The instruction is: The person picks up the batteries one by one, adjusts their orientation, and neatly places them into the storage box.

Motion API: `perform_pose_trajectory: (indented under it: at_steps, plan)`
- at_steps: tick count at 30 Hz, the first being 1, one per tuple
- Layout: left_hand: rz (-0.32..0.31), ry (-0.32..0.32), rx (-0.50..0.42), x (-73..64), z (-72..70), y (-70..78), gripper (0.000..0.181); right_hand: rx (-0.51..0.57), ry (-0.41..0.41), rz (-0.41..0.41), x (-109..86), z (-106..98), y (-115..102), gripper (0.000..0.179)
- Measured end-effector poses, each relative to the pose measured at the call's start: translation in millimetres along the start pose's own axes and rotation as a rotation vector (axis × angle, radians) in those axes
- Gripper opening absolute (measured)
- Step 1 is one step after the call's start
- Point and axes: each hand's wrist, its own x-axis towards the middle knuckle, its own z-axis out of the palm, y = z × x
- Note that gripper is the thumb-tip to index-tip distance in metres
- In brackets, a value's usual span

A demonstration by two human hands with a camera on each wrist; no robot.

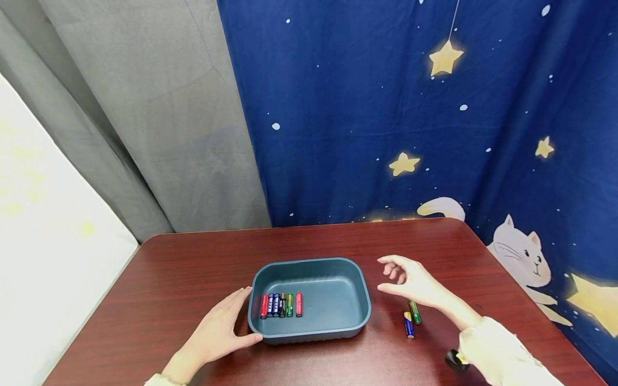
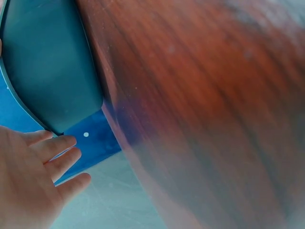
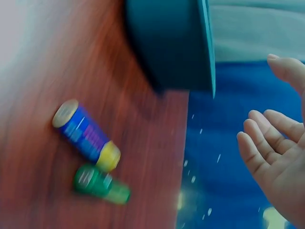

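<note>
A dark teal plastic bin [image 1: 333, 333] stands on the table with several batteries inside it. Most lie side by side in a row at its left, and a red battery [image 1: 299, 304] lies a little apart at the row's right end. My left hand [image 1: 217, 328] rests against the bin's left side, thumb at the near corner and loosely straight fingers [image 2: 62, 162] along the rim. Right of the bin my right hand [image 1: 410, 280] hovers with relaxed fingers, holding nothing. Under its wrist lie a blue-and-yellow battery [image 1: 409, 325] and a green battery [image 1: 415, 312], close together.
The reddish-brown wooden table [image 1: 193, 262] extends around the bin. A small black object [image 1: 456, 360] shows beside the right sleeve. Behind the table hang a grey curtain [image 1: 193, 134] and a blue starry curtain [image 1: 347, 107].
</note>
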Motion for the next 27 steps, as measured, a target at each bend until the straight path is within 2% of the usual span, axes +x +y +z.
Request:
perform_pose_trajectory:
  at_steps: [7,12,16,21,27]
  plan:
    - [0.005,0.005,0.0,-0.4,0.1,0.1,0.095,-0.034,0.03,-0.034,-29.4,-20,11,0.04]
    - [0.011,0.017,0.0,-0.5,0.9,-0.6,0.095,-0.043,0.017,-0.018,-48.1,-24,44,0.04]
    - [0.012,0.02,-0.002,-0.5,1.3,-1.3,0.095,-0.018,-0.006,-0.014,-60.2,-25,64,0.041]
    - [-0.002,0.001,-0.002,-0.8,1.4,-1.2,0.095,0.033,-0.046,-0.009,-72.2,-21,74,0.044]
    - [0.009,0.012,0.002,-0.1,1.5,-0.7,0.095,-0.048,-0.078,-0.02,-78.2,-15,78,0.044]
